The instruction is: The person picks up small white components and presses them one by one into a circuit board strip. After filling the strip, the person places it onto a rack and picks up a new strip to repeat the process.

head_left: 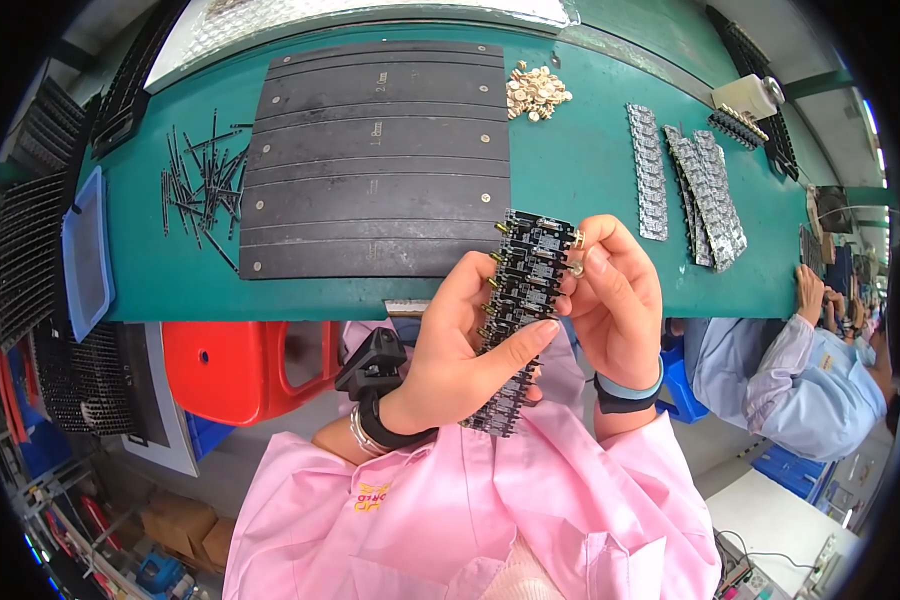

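a black board strip (530, 265) is held in the left hand (458, 350), between thumb and fingers, at the near edge of the green surface (590, 150). the fingers of the right hand (622, 295) are drawn close together at its right edge, by a small disc (576, 268); whether this is gripped cannot be told. beyond, a black plate (380, 165) is flanked by dark rods (206, 180), left, and pale discs (537, 94), right.

Green worktable (590, 170) — red stool (215, 375), grey floor (232, 465) — black racks (35, 240) left.
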{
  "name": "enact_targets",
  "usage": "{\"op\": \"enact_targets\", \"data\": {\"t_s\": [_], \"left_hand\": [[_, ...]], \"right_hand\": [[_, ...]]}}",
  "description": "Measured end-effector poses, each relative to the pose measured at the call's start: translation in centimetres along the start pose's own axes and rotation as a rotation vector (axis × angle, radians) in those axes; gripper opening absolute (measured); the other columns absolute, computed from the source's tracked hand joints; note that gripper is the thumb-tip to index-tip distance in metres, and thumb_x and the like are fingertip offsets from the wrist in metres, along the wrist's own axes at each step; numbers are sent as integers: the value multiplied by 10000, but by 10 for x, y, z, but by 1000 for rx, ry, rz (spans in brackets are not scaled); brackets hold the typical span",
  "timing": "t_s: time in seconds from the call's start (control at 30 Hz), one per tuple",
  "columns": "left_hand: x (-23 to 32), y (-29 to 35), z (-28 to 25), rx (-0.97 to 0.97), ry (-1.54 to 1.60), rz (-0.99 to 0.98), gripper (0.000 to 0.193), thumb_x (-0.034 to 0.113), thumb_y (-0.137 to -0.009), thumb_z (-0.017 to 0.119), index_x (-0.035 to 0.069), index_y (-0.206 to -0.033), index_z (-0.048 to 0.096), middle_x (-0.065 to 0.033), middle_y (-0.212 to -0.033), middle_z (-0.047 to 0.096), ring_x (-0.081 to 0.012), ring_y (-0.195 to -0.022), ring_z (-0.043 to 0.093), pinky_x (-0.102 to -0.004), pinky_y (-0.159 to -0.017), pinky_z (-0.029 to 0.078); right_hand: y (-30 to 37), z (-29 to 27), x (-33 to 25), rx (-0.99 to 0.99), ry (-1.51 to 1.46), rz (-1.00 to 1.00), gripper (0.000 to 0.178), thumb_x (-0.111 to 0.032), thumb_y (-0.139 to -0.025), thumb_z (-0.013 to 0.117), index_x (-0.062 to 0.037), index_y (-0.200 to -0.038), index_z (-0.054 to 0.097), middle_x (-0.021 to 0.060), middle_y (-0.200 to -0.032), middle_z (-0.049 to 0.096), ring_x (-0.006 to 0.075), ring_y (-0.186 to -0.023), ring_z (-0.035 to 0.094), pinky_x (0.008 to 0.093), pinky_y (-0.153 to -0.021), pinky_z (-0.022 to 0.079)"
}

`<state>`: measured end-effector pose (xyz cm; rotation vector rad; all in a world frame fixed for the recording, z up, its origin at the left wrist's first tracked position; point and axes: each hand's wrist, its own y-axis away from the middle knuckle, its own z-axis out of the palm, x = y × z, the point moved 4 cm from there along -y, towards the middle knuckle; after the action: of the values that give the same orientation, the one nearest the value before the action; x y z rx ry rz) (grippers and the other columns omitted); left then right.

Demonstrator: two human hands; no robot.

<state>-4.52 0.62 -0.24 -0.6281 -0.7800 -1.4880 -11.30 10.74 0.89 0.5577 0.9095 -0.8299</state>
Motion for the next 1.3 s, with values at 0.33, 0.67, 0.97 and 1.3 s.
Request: {"op": "enact_targets", "data": {"t_s": [0.33, 0.67, 0.97, 1.3], "left_hand": [[-3, 0, -1, -6, -57, 21, 274, 11, -792, 546, 34, -974, 342, -62, -931, 529, -63, -589, 541, -201, -443, 490], [-3, 0, -2, -13, -84, 26, 281, 17, -792, 550, 31, -982, 343, -64, -935, 525, -63, -584, 539, -199, -442, 484], [0, 0, -3, -33, -40, 38, 291, 13, -794, 545, 23, -1003, 343, -59, -918, 513, -70, -571, 540, -229, -430, 496], [5, 3, -6, -44, 292, -37, 281, 43, -807, 537, 25, -1009, 342, -56, -714, 497, -125, -502, 538, -280, -423, 504]], "right_hand": [[2, 1, -2, 46, 74, -62, 195, -108, -834, 501, -32, -976, 390, 11, -800, 511, 56, -660, 481, 182, -530, 404], [4, 2, -9, 60, 344, -222, 196, -72, -823, 516, -36, -974, 397, 15, -799, 512, 55, -645, 480, 173, -532, 398], [-1, -4, -11, 12, 327, -163, 170, -64, -824, 511, -32, -959, 414, 16, -758, 505, 57, -630, 463, 186, -540, 384], [-112, -55, -67, 0, 1579, -465, 218, -103, -739, 616, -52, -945, 571, 45, -781, 556, 110, -630, 488, 225, -587, 420]]}}
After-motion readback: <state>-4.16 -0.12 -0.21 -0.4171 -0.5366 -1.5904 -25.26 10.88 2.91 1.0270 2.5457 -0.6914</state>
